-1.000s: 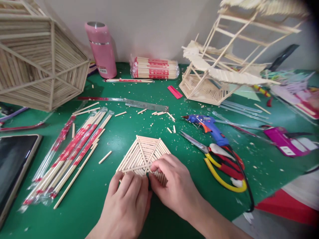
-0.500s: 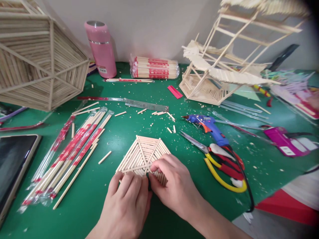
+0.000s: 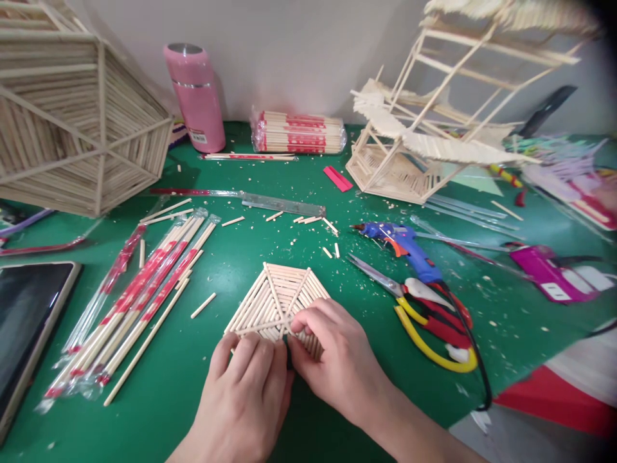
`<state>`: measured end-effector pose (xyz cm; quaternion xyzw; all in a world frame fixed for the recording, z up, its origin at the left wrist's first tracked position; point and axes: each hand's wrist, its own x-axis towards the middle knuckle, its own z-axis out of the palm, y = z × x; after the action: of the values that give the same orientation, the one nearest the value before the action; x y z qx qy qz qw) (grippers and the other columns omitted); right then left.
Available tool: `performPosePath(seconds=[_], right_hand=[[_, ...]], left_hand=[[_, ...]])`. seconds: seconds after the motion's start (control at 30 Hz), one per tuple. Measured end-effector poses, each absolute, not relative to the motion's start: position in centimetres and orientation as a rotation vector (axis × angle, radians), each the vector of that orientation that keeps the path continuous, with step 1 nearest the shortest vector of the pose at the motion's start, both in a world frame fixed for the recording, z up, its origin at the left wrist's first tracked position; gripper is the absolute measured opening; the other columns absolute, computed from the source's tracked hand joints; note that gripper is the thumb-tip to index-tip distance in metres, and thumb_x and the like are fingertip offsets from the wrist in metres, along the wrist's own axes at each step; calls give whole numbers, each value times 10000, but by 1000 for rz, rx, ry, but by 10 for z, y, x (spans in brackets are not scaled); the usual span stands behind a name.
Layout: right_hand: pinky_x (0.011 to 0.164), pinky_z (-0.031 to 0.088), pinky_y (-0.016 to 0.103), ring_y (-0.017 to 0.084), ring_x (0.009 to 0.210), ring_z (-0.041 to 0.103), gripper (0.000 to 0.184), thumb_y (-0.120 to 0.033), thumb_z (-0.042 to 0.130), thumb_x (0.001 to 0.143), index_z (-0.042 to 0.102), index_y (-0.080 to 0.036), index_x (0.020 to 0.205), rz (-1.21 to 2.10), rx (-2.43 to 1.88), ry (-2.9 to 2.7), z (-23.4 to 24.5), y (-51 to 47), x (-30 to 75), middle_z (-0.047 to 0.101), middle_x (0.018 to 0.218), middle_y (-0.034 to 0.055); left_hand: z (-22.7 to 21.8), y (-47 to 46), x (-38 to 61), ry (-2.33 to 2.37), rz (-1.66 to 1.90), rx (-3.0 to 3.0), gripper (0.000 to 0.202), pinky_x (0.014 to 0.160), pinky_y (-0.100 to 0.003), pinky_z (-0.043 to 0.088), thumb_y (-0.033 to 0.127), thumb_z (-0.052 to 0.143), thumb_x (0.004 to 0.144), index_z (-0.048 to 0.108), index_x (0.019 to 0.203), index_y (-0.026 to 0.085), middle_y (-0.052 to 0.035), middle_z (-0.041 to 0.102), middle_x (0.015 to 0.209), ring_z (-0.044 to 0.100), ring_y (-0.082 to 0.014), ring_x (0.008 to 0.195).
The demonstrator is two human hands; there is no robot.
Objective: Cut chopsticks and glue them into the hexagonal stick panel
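Observation:
A small polygonal panel of wooden sticks point(image 3: 277, 292) lies on the green table, with crossing sticks meeting near its middle. My left hand point(image 3: 245, 386) is closed over its near left edge, fingers curled and knuckles up. At the near right side, my right hand point(image 3: 332, 354) is closed too, thumb and forefinger pinching close to where the crossing sticks meet. The panel's near edge and my fingertips are partly hidden. Left of the panel lies a short cut stick point(image 3: 203, 305).
Wrapped chopsticks point(image 3: 139, 302) and a tablet-like device point(image 3: 29, 321) lie left. To the right are a blue glue gun point(image 3: 405, 244), yellow-handled scissors point(image 3: 402, 302) and red-handled pliers point(image 3: 441, 321). Behind stand a pink flask point(image 3: 195, 96), a large stick panel point(image 3: 101, 128) and a stick frame point(image 3: 434, 116).

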<state>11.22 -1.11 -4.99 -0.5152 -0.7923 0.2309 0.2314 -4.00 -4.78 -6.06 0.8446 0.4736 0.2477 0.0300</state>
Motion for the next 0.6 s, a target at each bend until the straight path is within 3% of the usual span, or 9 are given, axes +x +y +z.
performPosePath(seconds=[0.6], right_hand=[[660, 414, 297, 177, 733, 508, 93, -105, 516, 700, 502, -196, 710, 558, -1403, -2151, -52, -13, 112, 542, 731, 22]], left_hand=[[-56, -49, -40, 1432, 750, 2677, 147, 727, -399, 418, 140, 459, 833, 594, 887, 121, -64, 599, 738, 522, -216, 737]])
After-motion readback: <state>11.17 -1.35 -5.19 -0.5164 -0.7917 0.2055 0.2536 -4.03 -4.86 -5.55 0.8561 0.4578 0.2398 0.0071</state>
